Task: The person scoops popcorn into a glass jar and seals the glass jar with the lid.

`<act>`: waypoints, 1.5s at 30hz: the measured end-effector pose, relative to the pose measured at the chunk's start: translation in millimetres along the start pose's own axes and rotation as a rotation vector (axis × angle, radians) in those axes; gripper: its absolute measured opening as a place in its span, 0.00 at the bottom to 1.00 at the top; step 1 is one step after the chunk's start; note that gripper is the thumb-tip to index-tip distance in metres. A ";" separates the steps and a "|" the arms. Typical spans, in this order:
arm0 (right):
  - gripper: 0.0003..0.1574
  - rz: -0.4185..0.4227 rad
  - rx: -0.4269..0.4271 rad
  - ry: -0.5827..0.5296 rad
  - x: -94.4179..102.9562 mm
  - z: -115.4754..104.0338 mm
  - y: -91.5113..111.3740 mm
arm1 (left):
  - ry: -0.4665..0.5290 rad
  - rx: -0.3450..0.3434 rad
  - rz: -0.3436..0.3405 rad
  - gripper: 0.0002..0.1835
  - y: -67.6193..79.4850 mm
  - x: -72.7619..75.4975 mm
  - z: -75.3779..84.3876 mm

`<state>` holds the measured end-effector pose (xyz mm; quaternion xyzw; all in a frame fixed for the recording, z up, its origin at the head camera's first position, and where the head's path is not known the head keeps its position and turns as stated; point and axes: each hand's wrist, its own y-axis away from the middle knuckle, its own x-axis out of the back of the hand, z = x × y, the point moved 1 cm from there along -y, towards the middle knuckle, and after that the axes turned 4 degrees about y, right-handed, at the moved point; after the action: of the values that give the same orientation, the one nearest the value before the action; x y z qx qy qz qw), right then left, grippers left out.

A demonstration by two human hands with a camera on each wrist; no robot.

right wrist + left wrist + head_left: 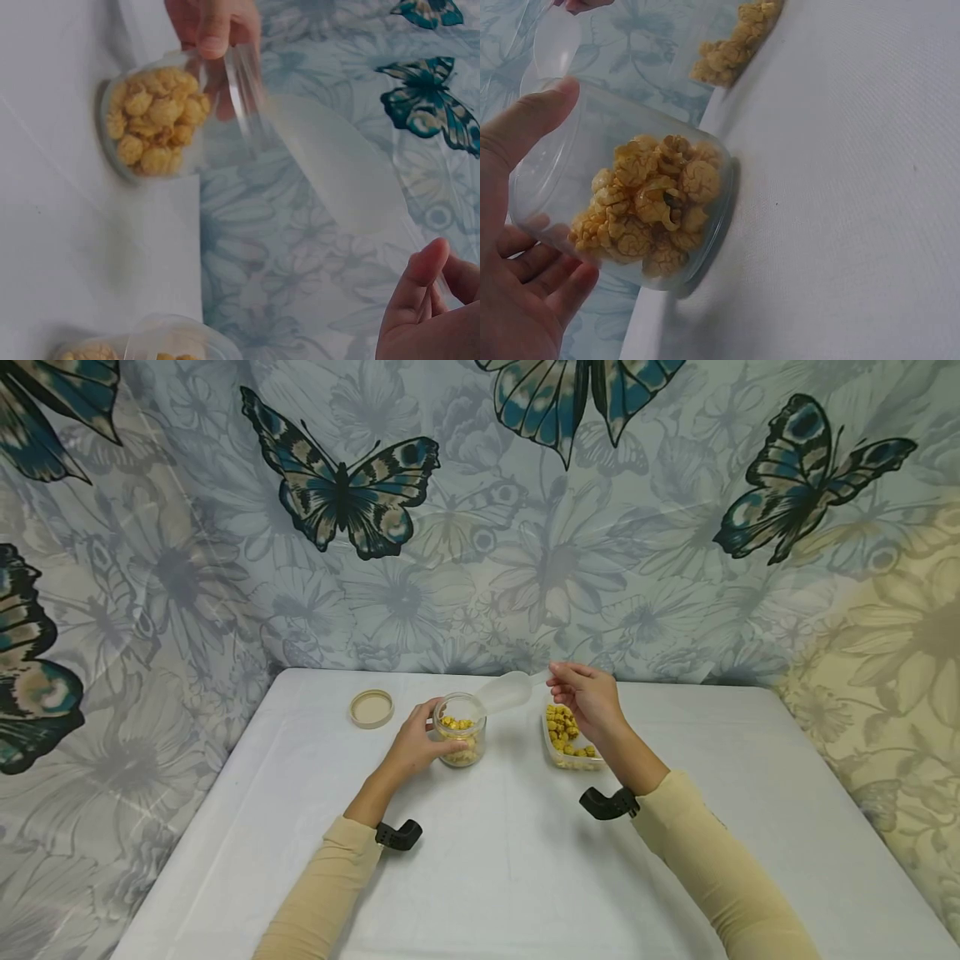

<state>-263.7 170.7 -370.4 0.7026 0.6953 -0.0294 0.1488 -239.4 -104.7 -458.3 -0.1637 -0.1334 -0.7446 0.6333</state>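
A clear jar (461, 745) partly filled with caramel popcorn (656, 199) stands on the white table. My left hand (420, 742) grips it from the left side, thumb across the front and fingers behind. Between thumb and fingers, my right hand (588, 697) pinches the thin handle of a translucent plastic scoop (341, 169). The scoop's bowl (506, 692) is tilted at the jar's mouth, and I see no popcorn in it. Below the right hand sits a clear plastic tub (573, 762) with more popcorn (562, 727), partly hidden by that hand.
A round pale-gold lid (371, 708) lies on the table to the left of the jar. The white-covered table (480, 877) ends at the back against a hanging cloth (480, 593) printed with butterflies and flowers. Each wrist wears a black camera mount (400, 835).
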 end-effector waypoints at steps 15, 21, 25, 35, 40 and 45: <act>0.05 -0.012 0.007 -0.002 0.3 -0.4 0.9 | -0.025 0.026 -0.016 0.51 -1.2 1.0 3.6; 0.06 -0.010 0.006 -0.002 0.1 -0.4 0.1 | -0.017 0.001 -0.018 0.50 -1.9 1.3 5.6; 0.06 -0.015 0.002 -0.010 0.5 0.3 -0.8 | 0.019 -0.001 -0.024 0.50 -1.7 1.6 5.9; 0.07 -0.027 -0.018 -0.043 5.0 -0.5 -6.6 | 0.044 0.024 -0.036 0.50 -0.5 4.9 10.1; 0.08 -0.038 -0.013 -0.071 8.4 -8.0 -7.1 | 0.044 -0.009 -0.022 0.50 -1.8 6.0 13.2; 0.11 -0.044 0.007 -0.097 13.6 -18.5 -6.9 | 0.036 -0.009 -0.017 0.50 -3.0 6.5 16.5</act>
<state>-273.1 188.5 -357.3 0.6855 0.7023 -0.0693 0.1792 -242.1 -103.4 -440.5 -0.1522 -0.1200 -0.7532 0.6285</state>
